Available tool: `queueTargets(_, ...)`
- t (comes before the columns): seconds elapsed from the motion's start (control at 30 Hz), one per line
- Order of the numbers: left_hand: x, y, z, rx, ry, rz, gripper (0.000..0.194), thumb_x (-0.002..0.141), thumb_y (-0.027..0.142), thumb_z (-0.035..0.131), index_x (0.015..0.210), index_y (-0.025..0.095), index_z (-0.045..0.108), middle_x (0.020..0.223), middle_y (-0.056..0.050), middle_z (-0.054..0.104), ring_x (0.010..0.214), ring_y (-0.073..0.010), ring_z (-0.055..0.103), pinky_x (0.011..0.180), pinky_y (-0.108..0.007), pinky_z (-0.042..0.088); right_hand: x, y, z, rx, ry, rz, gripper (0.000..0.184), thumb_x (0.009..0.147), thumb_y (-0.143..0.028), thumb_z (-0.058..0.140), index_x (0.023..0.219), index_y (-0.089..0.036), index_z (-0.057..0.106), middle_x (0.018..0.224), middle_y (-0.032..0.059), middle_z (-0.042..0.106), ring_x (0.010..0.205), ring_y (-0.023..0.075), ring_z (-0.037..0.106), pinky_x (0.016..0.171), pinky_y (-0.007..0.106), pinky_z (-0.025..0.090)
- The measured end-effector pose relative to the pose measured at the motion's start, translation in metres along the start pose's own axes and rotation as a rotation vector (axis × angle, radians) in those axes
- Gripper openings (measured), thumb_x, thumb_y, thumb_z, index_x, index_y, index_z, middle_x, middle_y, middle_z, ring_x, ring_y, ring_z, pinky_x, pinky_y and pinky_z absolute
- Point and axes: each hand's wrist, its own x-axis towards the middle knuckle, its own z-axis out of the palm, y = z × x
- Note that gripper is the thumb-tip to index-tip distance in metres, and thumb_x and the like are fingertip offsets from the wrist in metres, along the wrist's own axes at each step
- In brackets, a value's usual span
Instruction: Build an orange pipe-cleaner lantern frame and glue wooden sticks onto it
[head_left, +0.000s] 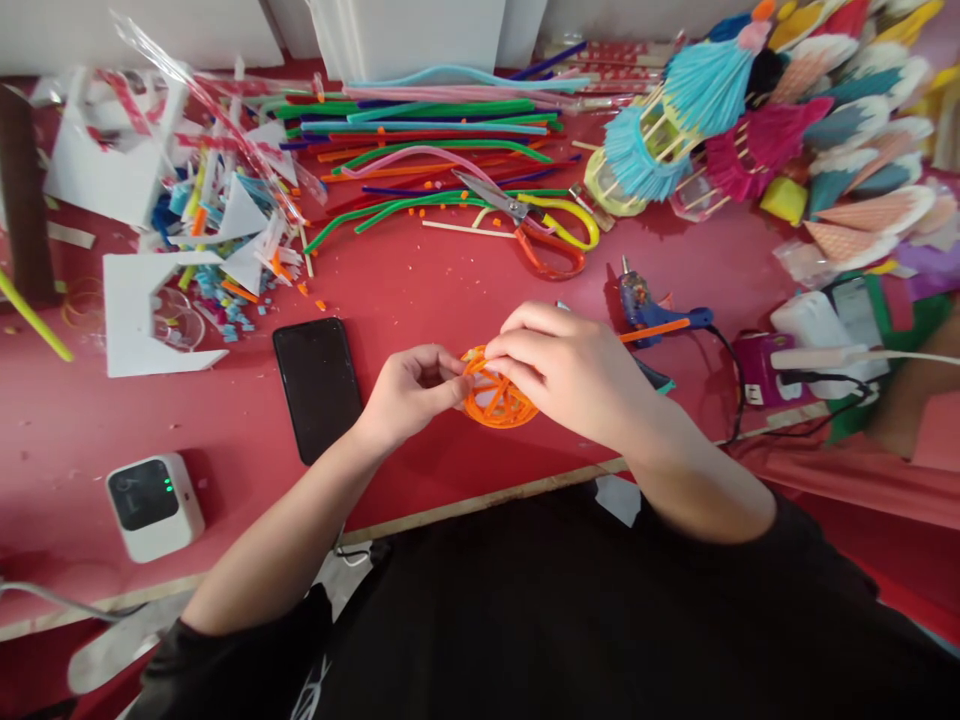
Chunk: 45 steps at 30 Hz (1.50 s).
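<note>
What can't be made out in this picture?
All in the head view:
Part of the orange spoked piece: hidden by the right hand.
Right thumb: hidden behind that hand.
Brown strip: cut off by the left edge.
Markings on the white device: too small.

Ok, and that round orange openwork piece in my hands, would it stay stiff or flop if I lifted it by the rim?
The round orange openwork piece would probably feel light, given its thin strips and open gaps. Its crossing spokes should limit flopping, though such slender strips might bend if squeezed.
</note>
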Motion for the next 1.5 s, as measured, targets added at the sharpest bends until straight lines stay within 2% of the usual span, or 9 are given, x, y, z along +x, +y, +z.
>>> queueTargets(0.2, -0.002, -0.001, 0.0, 0.036, -0.007, 0.025, 0.027, 0.061, 0.025, 0.088, 0.072, 0.014, 0.066, 0.062, 0.002, 0.067, 0.054, -0.0078, 0.06, 0.053, -0.017, 0.049, 0.005, 0.002, 0.004, 0.18, 0.011, 0.123, 0.008, 0.085, -0.012, 0.066, 0.08, -0.017, 0.069, 0.085, 0.0041, 0.07, 0.075, 0.016, 0.065, 0.067, 0.029, 0.047)
queueTargets(0.4, -0.003, -0.002, 0.001, 0.014, -0.018, 0.017, 0.024, 0.063, 0.023, 0.085, 0.074, 0.013, 0.067, 0.063, 0.001, 0.068, 0.055, -0.0079, 0.062, 0.055, -0.017, 0.05, 0.01, 0.004, 0.003, 0.377, 0.008, 0.261, 0.016, 0.078, -0.008, 0.072, 0.078, -0.019, 0.061, 0.081, 0.0009, 0.068, 0.074, 0.0153, 0.065, 0.067, 0.028, 0.048)
queueTargets(0.67, -0.002, 0.001, 0.001, -0.005, -0.024, 0.015, 0.026, 0.062, 0.023, 0.087, 0.075, 0.013, 0.067, 0.061, 0.003, 0.066, 0.052, -0.0055, 0.058, 0.052, -0.015, 0.046, 0.008, 0.01, 0.006, 0.352, 0.03, 0.221, 0.009, 0.082, -0.01, 0.067, 0.08, -0.018, 0.066, 0.092, 0.0035, 0.065, 0.079, 0.015, 0.063, 0.071, 0.03, 0.049)
queueTargets(0.8, -0.002, 0.001, 0.001, -0.022, -0.005, 0.003, 0.029, 0.061, 0.025, 0.089, 0.075, 0.013, 0.066, 0.061, 0.003, 0.066, 0.052, -0.0056, 0.059, 0.052, -0.015, 0.047, 0.008, 0.013, 0.006, 0.335, 0.04, 0.272, 0.012, 0.079, -0.015, 0.071, 0.072, -0.018, 0.063, 0.086, 0.0025, 0.064, 0.074, 0.015, 0.062, 0.069, 0.031, 0.048)
queueTargets(0.9, -0.002, 0.0, 0.001, -0.04, -0.012, -0.016, 0.032, 0.06, 0.025, 0.09, 0.075, 0.013, 0.065, 0.061, 0.002, 0.066, 0.052, -0.0056, 0.06, 0.052, -0.014, 0.048, 0.008, 0.015, 0.006, 0.311, 0.021, 0.275, 0.011, 0.08, -0.019, 0.075, 0.074, -0.018, 0.066, 0.083, 0.0021, 0.064, 0.07, 0.0144, 0.061, 0.068, 0.031, 0.048)
queueTargets(1.0, -0.002, 0.0, 0.002, -0.062, -0.04, -0.032, 0.036, 0.059, 0.028, 0.093, 0.074, 0.013, 0.064, 0.06, 0.003, 0.066, 0.051, -0.006, 0.06, 0.052, -0.015, 0.049, 0.008, 0.016, 0.007, 0.301, -0.011, 0.256, 0.003, 0.083, -0.019, 0.074, 0.084, -0.017, 0.073, 0.087, 0.0036, 0.068, 0.072, 0.0146, 0.063, 0.069, 0.031, 0.048)
queueTargets(1.17, -0.003, 0.004, -0.001, -0.015, -0.062, -0.02, 0.037, 0.062, 0.036, 0.092, 0.075, 0.014, 0.065, 0.062, 0.001, 0.069, 0.055, -0.01, 0.065, 0.056, -0.02, 0.054, 0.006, 0.016, 0.01, 0.274, -0.011, 0.127, 0.013, 0.092, -0.016, 0.065, 0.091, -0.016, 0.078, 0.093, 0.0056, 0.07, 0.076, 0.0143, 0.065, 0.072, 0.029, 0.05)
queueTargets(1.33, -0.003, 0.013, -0.009, 0.191, -0.044, 0.052, 0.039, 0.079, 0.052, 0.079, 0.069, 0.015, 0.074, 0.069, -0.004, 0.074, 0.066, -0.0139, 0.07, 0.067, -0.023, 0.059, 0.005, 0.016, 0.015, 0.187, 0.041, -0.002, 0.014, 0.094, -0.017, 0.063, 0.093, -0.016, 0.078, 0.09, 0.0056, 0.067, 0.077, 0.015, 0.063, 0.071, 0.029, 0.048)
queueTargets(1.5, -0.001, 0.011, -0.012, 0.157, -0.016, 0.059, 0.047, 0.082, 0.063, 0.073, 0.078, 0.015, 0.072, 0.074, -0.004, 0.073, 0.068, -0.0145, 0.07, 0.068, -0.024, 0.06, 0.006, 0.014, 0.019, 0.169, 0.03, -0.052, 0.017, 0.095, -0.016, 0.06, 0.089, -0.015, 0.076, 0.09, 0.0066, 0.065, 0.08, 0.0163, 0.061, 0.071, 0.03, 0.046)
